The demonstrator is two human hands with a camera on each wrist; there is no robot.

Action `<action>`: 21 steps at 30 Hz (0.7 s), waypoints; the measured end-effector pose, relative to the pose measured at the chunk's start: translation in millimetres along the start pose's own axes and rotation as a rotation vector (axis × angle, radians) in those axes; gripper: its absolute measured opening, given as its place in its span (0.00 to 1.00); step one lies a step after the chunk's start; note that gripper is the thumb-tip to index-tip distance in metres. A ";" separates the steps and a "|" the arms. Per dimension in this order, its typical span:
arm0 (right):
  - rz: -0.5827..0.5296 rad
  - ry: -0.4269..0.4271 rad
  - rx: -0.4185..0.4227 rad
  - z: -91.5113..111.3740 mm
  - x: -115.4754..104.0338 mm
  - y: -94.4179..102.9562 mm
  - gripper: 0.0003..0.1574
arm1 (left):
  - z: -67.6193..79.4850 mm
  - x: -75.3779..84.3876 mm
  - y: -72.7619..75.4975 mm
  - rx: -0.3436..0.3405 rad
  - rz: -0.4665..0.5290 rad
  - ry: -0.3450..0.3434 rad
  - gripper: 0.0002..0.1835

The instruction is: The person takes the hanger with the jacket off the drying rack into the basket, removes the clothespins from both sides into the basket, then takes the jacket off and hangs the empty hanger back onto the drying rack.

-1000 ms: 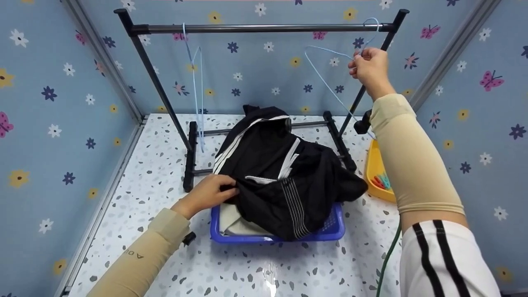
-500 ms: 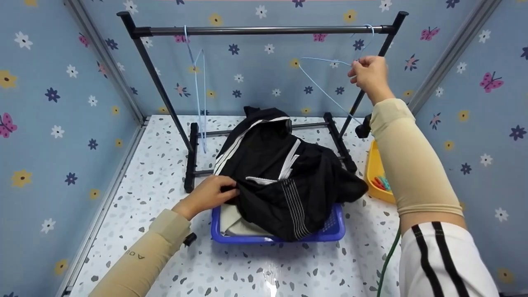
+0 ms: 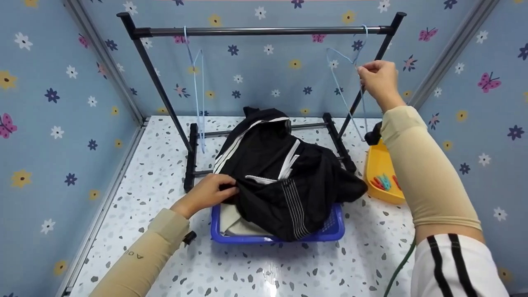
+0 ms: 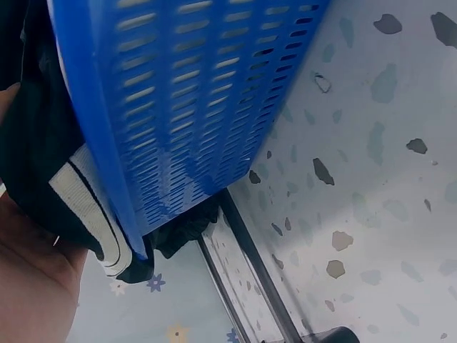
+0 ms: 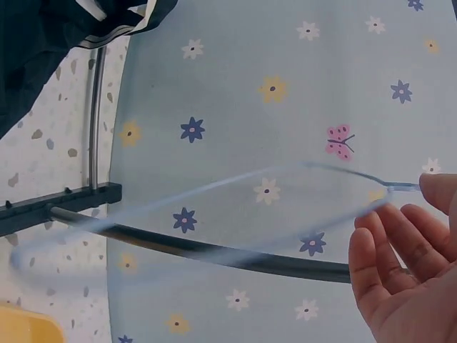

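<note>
A black zip-up jacket (image 3: 264,148) with white trim lies heaped over a blue slotted basket (image 3: 247,239). At its left edge, my left hand (image 3: 208,192) pinches the fabric. In the left wrist view, the jacket's white-striped edge (image 4: 89,204) overhangs the basket wall (image 4: 186,93). A light blue wire hanger (image 3: 340,53) hangs by its hook near the right end of the rack. Beside the hanger's neck is my right hand (image 3: 379,80), fingers loosely bent. In the right wrist view, thumb and fingers stand apart around the hanger's neck (image 5: 389,187); its lower part is blurred.
A black rail (image 3: 264,31) spans the clothes rack, with another blue hanger (image 3: 202,95) at its left. Pale cloth (image 3: 237,222) lies in the basket. A yellow tray (image 3: 375,161) with coloured pegs (image 3: 383,181) stands right on the speckled floor. A green cord (image 3: 398,264) runs nearby.
My right hand has come down and then right, loosening from the hanger's neck. The hanger has swung down to hang more upright. My left hand stays on the jacket.
</note>
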State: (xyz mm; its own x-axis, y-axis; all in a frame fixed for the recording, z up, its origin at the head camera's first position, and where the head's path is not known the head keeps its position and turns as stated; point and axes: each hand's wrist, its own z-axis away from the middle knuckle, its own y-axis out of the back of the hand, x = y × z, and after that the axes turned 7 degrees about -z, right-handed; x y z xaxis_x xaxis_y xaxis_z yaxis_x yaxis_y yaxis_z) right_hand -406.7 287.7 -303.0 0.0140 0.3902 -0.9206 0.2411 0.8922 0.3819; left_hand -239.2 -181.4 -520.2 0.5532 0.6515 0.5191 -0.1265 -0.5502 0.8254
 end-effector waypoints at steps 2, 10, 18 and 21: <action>-0.002 0.003 0.009 5.2 1.9 4.3 0.17 | -0.5 -0.2 0.2 0.004 0.006 -0.006 0.07; -0.053 0.035 0.019 31.8 11.6 15.8 0.18 | 0.2 -4.7 -0.4 0.027 0.022 -0.031 0.07; -0.068 0.163 0.025 68.6 27.8 20.0 0.20 | -0.7 -5.3 2.1 0.052 0.044 -0.064 0.09; -0.083 0.205 0.006 81.9 31.0 20.2 0.18 | -1.0 -2.2 6.5 0.025 0.081 -0.049 0.11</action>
State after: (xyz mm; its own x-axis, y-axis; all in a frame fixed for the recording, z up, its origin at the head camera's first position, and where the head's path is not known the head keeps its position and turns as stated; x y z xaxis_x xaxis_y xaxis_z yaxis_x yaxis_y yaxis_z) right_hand -321.9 299.2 -330.5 -0.2037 0.3539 -0.9128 0.2385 0.9222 0.3043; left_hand -242.0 -185.9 -515.7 0.5820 0.5779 0.5720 -0.1521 -0.6137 0.7748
